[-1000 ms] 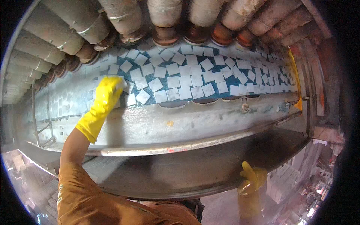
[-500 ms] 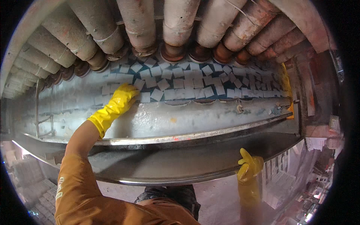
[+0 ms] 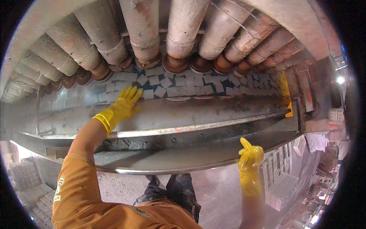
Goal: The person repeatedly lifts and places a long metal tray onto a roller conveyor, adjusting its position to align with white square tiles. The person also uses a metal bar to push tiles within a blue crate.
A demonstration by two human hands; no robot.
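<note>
Grimy cylinders (image 3: pixel 183 30) line the far side; nearer, I see square white tiles (image 3: pixel 160 91). Yellow-gloved left hand (image 3: pixel 124 105) at their near edge, fingers spread; yellow-gloved right hand (image 3: pixel 250 157), near right, one digit raised, others curled.

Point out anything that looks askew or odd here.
Several white square tiles to the right of the yellow-gloved left hand lie askew: they are turned against their neighbours, leaving uneven dark gaps, unlike straighter ones nearby.
</note>
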